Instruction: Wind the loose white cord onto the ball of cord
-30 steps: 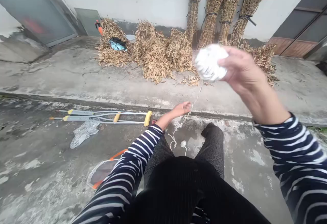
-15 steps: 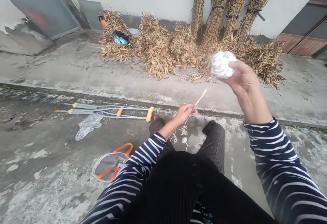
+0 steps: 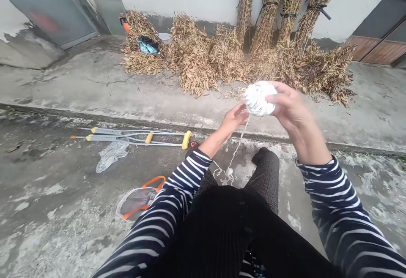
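Observation:
My right hand [image 3: 287,107] is closed round a white ball of string [image 3: 257,98], held up in front of me. My left hand [image 3: 235,117] is just left of the ball, fingers pinched on the white string [image 3: 236,151] that hangs from it. The strand runs down to a loose tangle of string [image 3: 226,174] on the concrete between my legs. Both arms wear navy-and-white striped sleeves, and my legs are in dark trousers.
A pair of metal crutches [image 3: 136,136] with yellow pads lies on the ground to the left, beside a clear plastic bag [image 3: 111,155]. A transparent bag with orange handles [image 3: 138,200] lies near my left knee. Dried plant bundles [image 3: 203,58] are heaped and leaned against the white wall.
My right hand has come down and left with the ball. My left hand has risen from near the ground to meet it, drawing the string up.

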The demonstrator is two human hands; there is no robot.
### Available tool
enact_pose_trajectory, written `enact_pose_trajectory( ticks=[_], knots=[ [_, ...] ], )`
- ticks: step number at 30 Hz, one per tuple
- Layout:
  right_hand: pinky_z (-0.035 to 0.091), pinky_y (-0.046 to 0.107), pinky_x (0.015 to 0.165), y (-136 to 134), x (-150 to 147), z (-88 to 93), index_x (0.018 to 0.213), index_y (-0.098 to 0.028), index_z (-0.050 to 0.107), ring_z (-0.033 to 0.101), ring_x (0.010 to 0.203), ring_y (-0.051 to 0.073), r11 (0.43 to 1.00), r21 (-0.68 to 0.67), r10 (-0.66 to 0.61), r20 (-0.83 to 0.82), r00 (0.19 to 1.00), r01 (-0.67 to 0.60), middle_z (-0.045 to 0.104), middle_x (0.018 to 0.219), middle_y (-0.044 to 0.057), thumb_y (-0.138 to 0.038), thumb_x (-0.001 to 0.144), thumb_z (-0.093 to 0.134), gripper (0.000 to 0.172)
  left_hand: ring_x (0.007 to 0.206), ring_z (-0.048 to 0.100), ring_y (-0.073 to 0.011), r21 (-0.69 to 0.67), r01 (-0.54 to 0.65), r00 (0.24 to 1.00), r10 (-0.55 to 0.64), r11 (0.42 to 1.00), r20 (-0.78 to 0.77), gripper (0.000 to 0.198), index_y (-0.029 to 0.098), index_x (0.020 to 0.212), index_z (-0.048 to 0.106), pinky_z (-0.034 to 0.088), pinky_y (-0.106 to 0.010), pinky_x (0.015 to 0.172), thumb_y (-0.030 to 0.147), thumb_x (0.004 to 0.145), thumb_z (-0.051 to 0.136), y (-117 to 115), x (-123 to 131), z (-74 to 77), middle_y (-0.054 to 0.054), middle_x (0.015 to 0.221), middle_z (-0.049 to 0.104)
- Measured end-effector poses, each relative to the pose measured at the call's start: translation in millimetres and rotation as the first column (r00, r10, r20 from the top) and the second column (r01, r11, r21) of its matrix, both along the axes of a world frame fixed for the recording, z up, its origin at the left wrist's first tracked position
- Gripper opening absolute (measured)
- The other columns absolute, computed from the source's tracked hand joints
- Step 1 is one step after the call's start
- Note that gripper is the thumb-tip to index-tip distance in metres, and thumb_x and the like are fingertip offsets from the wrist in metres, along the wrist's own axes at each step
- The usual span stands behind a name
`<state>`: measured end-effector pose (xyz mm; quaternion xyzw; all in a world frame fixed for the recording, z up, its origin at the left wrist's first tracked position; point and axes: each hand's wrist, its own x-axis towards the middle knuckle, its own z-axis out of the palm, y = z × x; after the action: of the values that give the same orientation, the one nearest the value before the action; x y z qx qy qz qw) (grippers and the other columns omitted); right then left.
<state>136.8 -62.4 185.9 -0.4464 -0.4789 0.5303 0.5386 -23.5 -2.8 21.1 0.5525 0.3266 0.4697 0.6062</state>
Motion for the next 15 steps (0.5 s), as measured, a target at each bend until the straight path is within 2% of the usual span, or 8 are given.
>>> enact_pose_trajectory(
  ticks=[2,3,5,7,9,12,15],
  knots=[
    [0.065,0.039,0.077,2,-4,-10.4,0.089,-0.022,0.073,0.068,0.115,0.029,1.0,0.016,-0.002,0.016,1.0,0.002,0.074,0.118,0.005,-0.022,0.048,0.092,0.046,0.108,0.074,-0.0269,-0.012,0.056,0.98,-0.053,0.998,0.192,0.053,0.017,0.124,0.068,0.062,-0.04,0.087,0.052,0.085,0.078,-5,15,25.2,-0.015,0.129,0.074],
    [0.063,0.035,0.071,4,-3,-14.1,0.09,-0.022,0.073,0.069,0.11,0.027,0.999,0.034,-0.022,0.021,1.0,0.021,0.074,0.116,0.004,-0.022,0.048,0.092,0.045,0.098,0.075,-0.0242,-0.017,0.073,0.97,-0.067,0.997,0.232,0.051,0.015,0.116,0.07,0.061,-0.038,0.086,0.054,0.084,0.079,-11,20,32.0,-0.014,0.116,0.077],
    [0.058,0.028,0.061,7,1,-20.3,0.091,-0.023,0.075,0.069,0.097,0.022,0.994,0.07,-0.082,0.024,0.996,0.08,0.075,0.11,0.003,-0.021,0.05,0.091,0.045,0.08,0.074,-0.0183,-0.02,0.078,0.969,-0.071,0.997,0.235,0.047,0.014,0.103,0.072,0.06,-0.033,0.081,0.056,0.084,0.079,-25,23,35.0,-0.01,0.094,0.079],
    [0.056,0.026,0.058,8,5,-27.9,0.092,-0.023,0.076,0.067,0.088,0.019,0.99,0.073,-0.124,0.003,0.992,0.124,0.074,0.105,0.002,-0.021,0.049,0.092,0.046,0.066,0.069,-0.0142,-0.02,0.046,0.982,-0.042,0.999,0.187,0.043,0.013,0.093,0.073,0.057,-0.029,0.074,0.055,0.086,0.076,-35,22,27.6,-0.007,0.078,0.075],
    [0.058,0.029,0.059,6,5,-38.7,0.094,-0.023,0.076,0.067,0.085,0.019,0.991,0.033,-0.131,-0.035,0.991,0.132,0.074,0.103,0.003,-0.022,0.047,0.093,0.05,0.061,0.065,-0.0125,-0.02,-0.017,0.992,0.019,1.0,0.123,0.037,0.013,0.084,0.072,0.055,-0.028,0.072,0.05,0.09,0.071,-36,18,14.3,-0.005,0.072,0.073],
    [0.063,0.037,0.066,-4,0,-58.6,0.099,-0.023,0.075,0.069,0.088,0.022,0.99,-0.086,-0.119,-0.106,0.987,0.111,0.075,0.106,0.004,-0.026,0.049,0.093,0.054,0.065,0.065,-0.0128,-0.036,-0.107,0.994,0.107,0.994,0.0,0.026,0.014,0.075,0.072,0.053,-0.027,0.076,0.034,0.09,0.068,-24,14,-11.5,-0.003,0.07,0.073],
    [0.066,0.044,0.076,-19,-5,-73.7,0.101,-0.024,0.074,0.072,0.095,0.025,0.981,-0.167,-0.126,-0.159,0.979,0.099,0.076,0.109,0.004,-0.03,0.052,0.092,0.053,0.071,0.065,-0.0137,-0.045,-0.125,0.988,0.12,0.991,-0.1,0.016,0.014,0.071,0.072,0.052,-0.025,0.08,0.023,0.084,0.069,-12,12,-38.1,0.0,0.069,0.072]
  ],
)
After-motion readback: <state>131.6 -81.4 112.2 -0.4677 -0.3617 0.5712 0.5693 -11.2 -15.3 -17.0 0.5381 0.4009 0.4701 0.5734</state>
